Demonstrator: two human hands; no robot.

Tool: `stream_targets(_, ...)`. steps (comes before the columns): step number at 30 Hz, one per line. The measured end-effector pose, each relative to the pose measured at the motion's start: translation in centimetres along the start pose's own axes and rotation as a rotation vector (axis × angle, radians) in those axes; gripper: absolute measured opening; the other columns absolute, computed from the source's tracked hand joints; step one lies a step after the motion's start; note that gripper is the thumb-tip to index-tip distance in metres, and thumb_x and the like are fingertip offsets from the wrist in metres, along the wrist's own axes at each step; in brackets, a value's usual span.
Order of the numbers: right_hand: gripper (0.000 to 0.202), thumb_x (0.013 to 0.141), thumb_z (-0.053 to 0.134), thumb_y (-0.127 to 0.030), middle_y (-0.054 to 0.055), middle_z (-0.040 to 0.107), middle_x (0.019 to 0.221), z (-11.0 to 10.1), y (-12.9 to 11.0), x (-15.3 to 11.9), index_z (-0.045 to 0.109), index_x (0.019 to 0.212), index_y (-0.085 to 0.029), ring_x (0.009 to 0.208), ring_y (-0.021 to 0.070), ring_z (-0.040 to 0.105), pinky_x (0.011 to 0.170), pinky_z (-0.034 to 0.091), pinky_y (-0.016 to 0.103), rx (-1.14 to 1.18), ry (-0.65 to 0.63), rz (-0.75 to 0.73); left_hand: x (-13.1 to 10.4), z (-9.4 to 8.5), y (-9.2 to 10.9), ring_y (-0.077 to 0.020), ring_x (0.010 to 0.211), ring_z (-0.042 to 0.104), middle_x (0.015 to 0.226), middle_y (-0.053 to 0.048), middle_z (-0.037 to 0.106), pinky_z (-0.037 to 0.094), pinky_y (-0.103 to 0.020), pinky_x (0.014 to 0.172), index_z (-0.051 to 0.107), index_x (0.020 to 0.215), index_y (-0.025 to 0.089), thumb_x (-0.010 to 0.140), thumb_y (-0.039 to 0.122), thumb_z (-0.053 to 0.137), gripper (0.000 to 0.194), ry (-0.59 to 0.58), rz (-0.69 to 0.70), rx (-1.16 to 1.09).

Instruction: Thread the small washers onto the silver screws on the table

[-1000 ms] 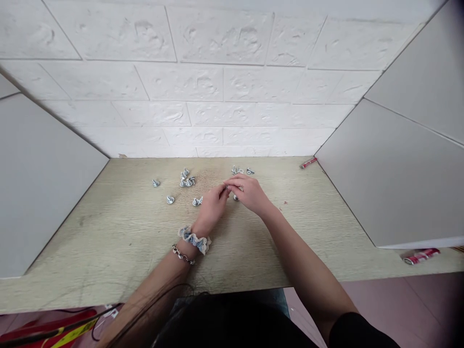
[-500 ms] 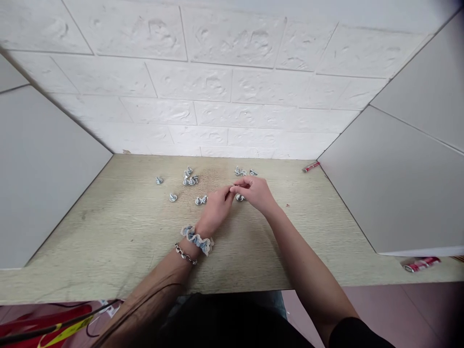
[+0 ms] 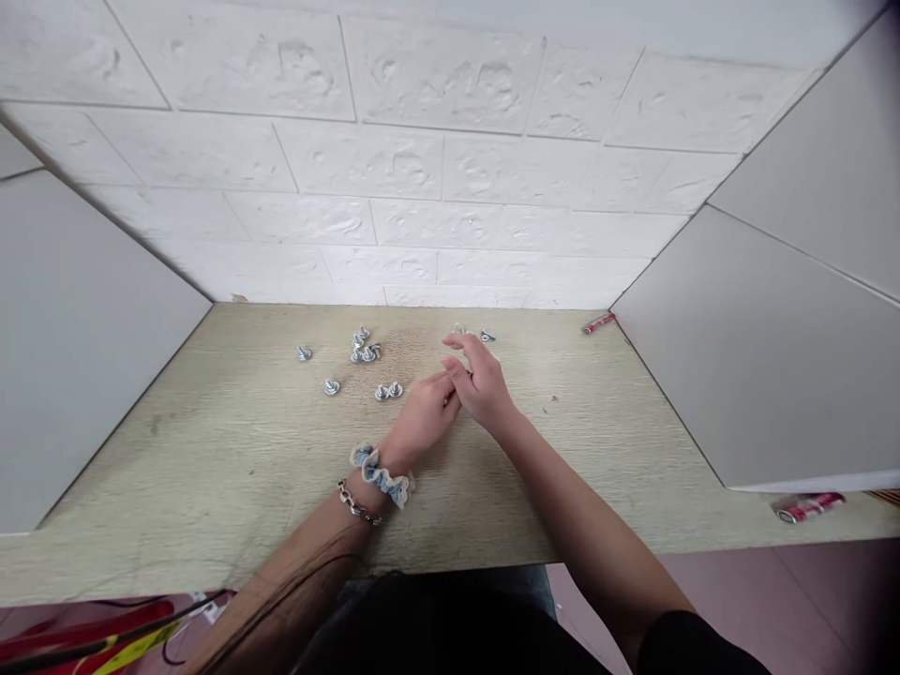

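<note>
A white brick wall (image 3: 394,169) stands at the far side. Two flat grey boards lean in from the sides – one on the left (image 3: 77,347) and one on the right (image 3: 780,347). Between them lies a pale wooden table (image 3: 211,469).

The person's two arms reach out over the middle of the table. The left hand (image 3: 422,417) rests low, near the table top, with its fingers curled in and pressed against the right hand. A frilly blue hair tie (image 3: 380,472) and a small chain bracelet (image 3: 356,506) sit on the left wrist. The right hand (image 3: 482,384) is just beside it, a bit farther away, with some fingers stretched out and the thumb and first finger pinched close where the two hands meet. I cannot tell if a small piece is held there – the fingers hide that spot.

Little shiny metal screws lie on the table beyond the hands. A bunch of them (image 3: 364,351) sits to the far left of the hands, with a pair (image 3: 388,391) nearer to the left hand, one more (image 3: 331,385) to the left of that pair and one alone (image 3: 304,353) farthest left. A few more (image 3: 485,335) lie just past the right hand's fingertips.

A small red pen (image 3: 597,323) lies in the far right corner. A red and white tube (image 3: 808,507) lies at the near right edge.
</note>
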State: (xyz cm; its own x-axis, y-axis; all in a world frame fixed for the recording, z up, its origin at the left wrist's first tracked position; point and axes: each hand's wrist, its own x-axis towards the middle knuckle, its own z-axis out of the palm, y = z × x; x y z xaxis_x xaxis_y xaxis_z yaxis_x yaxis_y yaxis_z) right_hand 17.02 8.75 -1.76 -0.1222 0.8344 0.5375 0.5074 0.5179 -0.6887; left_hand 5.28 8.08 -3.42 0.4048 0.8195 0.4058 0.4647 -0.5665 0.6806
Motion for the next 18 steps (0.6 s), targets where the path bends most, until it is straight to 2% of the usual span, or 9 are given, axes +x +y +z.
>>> stream_targets(4, 0.045, 0.089, 0.038, -0.046, 0.009, 0.05, 0.124, 0.6, -0.2, -0.3, 0.034, 0.128, -0.022, 0.115, 0.0206, 0.047, 0.093, 0.04, 0.036, 0.169, -0.019, 0.083, 0.0, 0.0, 0.3, -0.0147, 0.069, 0.056, 0.079, -0.005, 0.064, 0.043, -0.024, 0.065, 0.063, 0.082, 0.015, 0.083, 0.019, 0.042, 0.021, 0.024, -0.078, -0.062)
stream_targets(8, 0.056, 0.089, 0.034, -0.052, 0.009, 0.042, 0.134, 0.8, 0.1, -0.3, 0.023, 0.137, -0.024, 0.112, 0.0205, 0.051, 0.091, 0.042, 0.035, 0.31, -0.116, 0.143, 0.2, -0.1, 0.4, -0.0129, 0.06, 0.052, 0.07, -0.003, 0.062, 0.041, -0.023, 0.062, 0.062, 0.077, 0.015, 0.082, 0.021, 0.043, 0.021, 0.058, -0.133, -0.075)
stream_targets(11, 0.065, 0.088, 0.031, -0.057, 0.01, 0.034, 0.14, 0.7, 0.2, -0.4, 0.012, 0.141, -0.024, 0.106, 0.019, 0.054, 0.09, 0.043, 0.034, 0.371, -0.172, 0.136, 0.3, -0.3, 0.4, -0.0117, 0.056, 0.048, 0.063, -0.001, 0.059, 0.038, -0.023, 0.057, 0.059, 0.068, 0.015, 0.083, 0.026, 0.043, 0.025, 0.09, -0.173, -0.096)
stream_targets(13, 0.072, 0.086, 0.03, -0.061, 0.01, 0.031, 0.141, 0.6, 0.1, -0.4, 0.007, 0.143, -0.024, 0.11, 0.0196, 0.052, 0.092, 0.042, 0.034, 0.382, -0.198, 0.12, 0.5, -0.7, 0.5, -0.0113, 0.055, 0.047, 0.059, 0.0, 0.056, 0.036, -0.022, 0.054, 0.056, 0.066, 0.015, 0.083, 0.03, 0.043, 0.027, 0.102, -0.224, -0.15)
stream_targets(16, 0.077, 0.082, 0.029, -0.067, 0.011, 0.036, 0.139, 0.3, -0.2, -0.3, 0.011, 0.143, -0.022, 0.118, 0.0216, 0.045, 0.095, 0.04, 0.035, 0.398, -0.21, 0.112, 0.8, -1.4, 0.4, -0.0103, 0.052, 0.046, 0.056, 0.001, 0.052, 0.034, -0.022, 0.051, 0.054, 0.065, 0.015, 0.082, 0.034, 0.045, 0.027, 0.115, -0.326, -0.299)
stream_targets(18, 0.073, 0.082, 0.032, -0.067, 0.011, 0.052, 0.125, 0.0, -0.4, -0.3, 0.03, 0.138, -0.021, 0.116, 0.0221, 0.048, 0.095, 0.04, 0.036, 0.435, -0.159, 0.111, 1.2, -1.8, 0.2, -0.0099, 0.05, 0.045, 0.053, 0.002, 0.049, 0.034, -0.021, 0.049, 0.052, 0.063, 0.015, 0.082, 0.037, 0.047, 0.029, 0.152, -0.385, -0.392)
